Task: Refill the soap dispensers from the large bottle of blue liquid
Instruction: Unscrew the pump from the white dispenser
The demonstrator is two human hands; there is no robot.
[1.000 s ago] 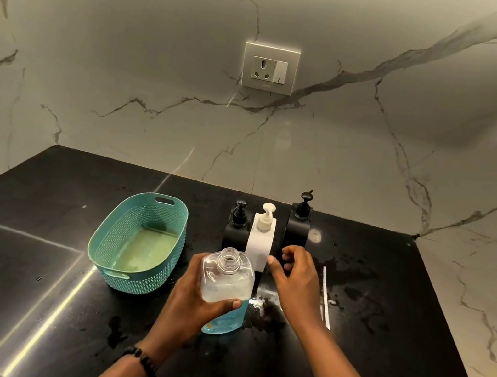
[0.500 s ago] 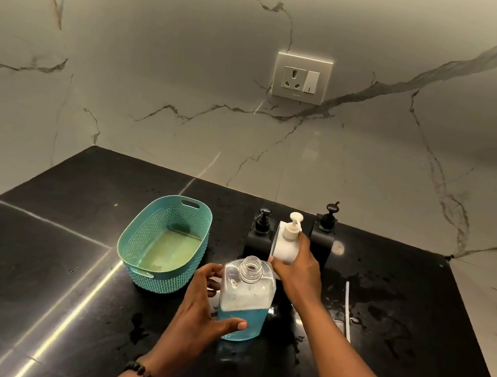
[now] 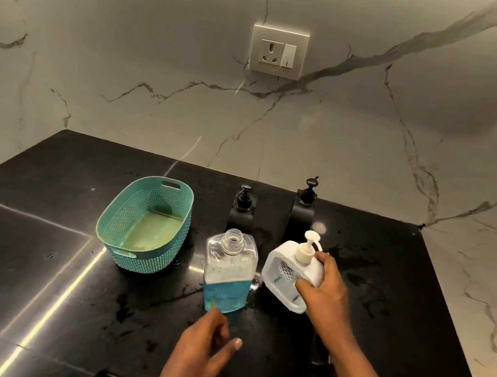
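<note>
White soap dispenser (image 3: 289, 272) tilted, gripped in our right hand (image 3: 327, 290); uncapped blue-liquid bottle (image 3: 228, 273) beside it. Left hand (image 3: 202, 351) relaxed, empty. Teal basket (image 3: 144, 223) left, two black dispensers (image 3: 273, 207) behind.

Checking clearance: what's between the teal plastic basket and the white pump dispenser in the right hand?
Head view: only the uncapped clear bottle of blue liquid stands between teal basket and white dispenser, gripped by the right hand.

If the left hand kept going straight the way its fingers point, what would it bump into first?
Most likely the clear bottle of blue liquid, standing open just beyond the left hand. The hand is already close to its base, though depth is hard to judge.
</note>
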